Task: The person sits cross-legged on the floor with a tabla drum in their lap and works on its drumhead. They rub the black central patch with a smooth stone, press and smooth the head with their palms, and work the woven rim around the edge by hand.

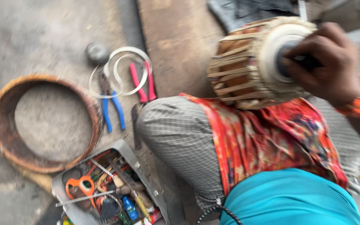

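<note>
Teal cloth [290, 198] sits closest, above it a red patterned cloth [267, 141] draped over the person's knee. On that knee rests a small laced drum [246, 62] — the right hand [326, 62] presses curled fingers against its dark centre. Left hand out of sight. Blue-handled pliers [112, 108], a wooden hoop [42, 123] and a tool tray [109, 187] lie on the floor.

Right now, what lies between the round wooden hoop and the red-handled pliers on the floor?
In the head view, blue-handled pliers lie between the wooden hoop and the red-handled pliers, under a loose pale strip coil.
</note>
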